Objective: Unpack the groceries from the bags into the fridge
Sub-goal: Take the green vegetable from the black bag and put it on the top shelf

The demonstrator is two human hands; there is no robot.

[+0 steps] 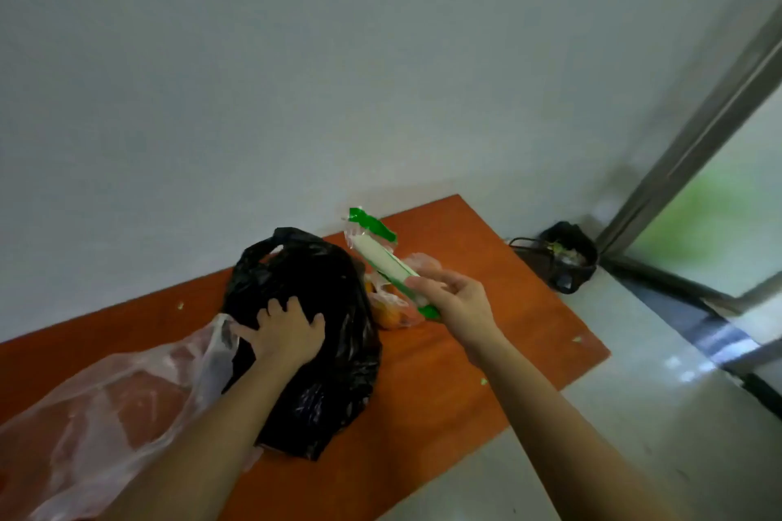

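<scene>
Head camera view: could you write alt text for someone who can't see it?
A person's right hand holds a green-and-white wrapped packet above an orange table, while the left hand rests on a black plastic bag. A clear plastic bag lies beside it, a bag of oranges behind.

Plain home room; orange table [465, 351], bin [567, 258], sliding door [711, 224].

The orange-brown wooden tabletop [486, 351] carries three things. A crumpled black plastic bag [338, 376] sits at its centre. A clear thin plastic bag [106, 415] sprawls at eight o'clock, touching the black one. A small clear bag of orange fruit [391, 315] lies at one o'clock, just beside it.
</scene>
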